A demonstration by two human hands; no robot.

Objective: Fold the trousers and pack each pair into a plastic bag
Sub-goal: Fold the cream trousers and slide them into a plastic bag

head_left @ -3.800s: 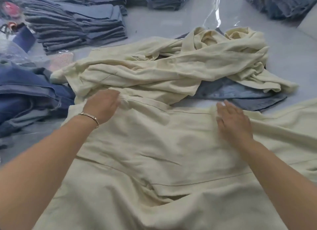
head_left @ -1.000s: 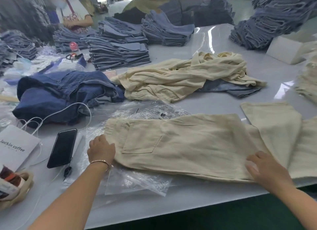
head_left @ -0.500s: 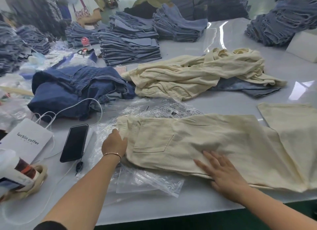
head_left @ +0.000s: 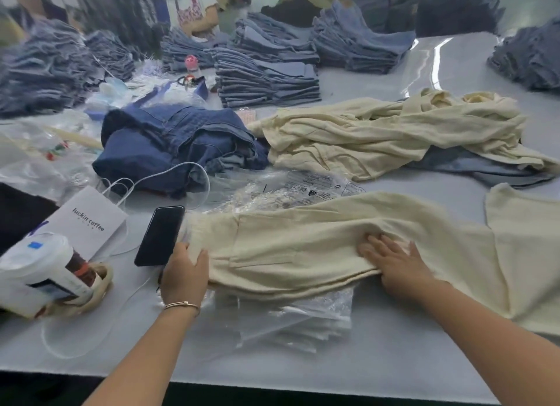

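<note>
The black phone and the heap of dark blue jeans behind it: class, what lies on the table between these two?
In the head view, a looping white cable crosses the table between the phone and the jeans; crumpled clear plastic bags edge in beside it.

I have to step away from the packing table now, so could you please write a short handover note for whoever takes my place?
Left hand: grips the waist end of the cream trousers.
Right hand: fingers straight, pressing the trousers' middle flat.
The trousers lie lengthwise across the plastic bags, legs trailing off to the right.
Done: the pair is laid out and smoothed.
Left: fold it, slip it into a bag, then handle the crumpled cream pile behind. Mind the phone beside the left hand.
</note>
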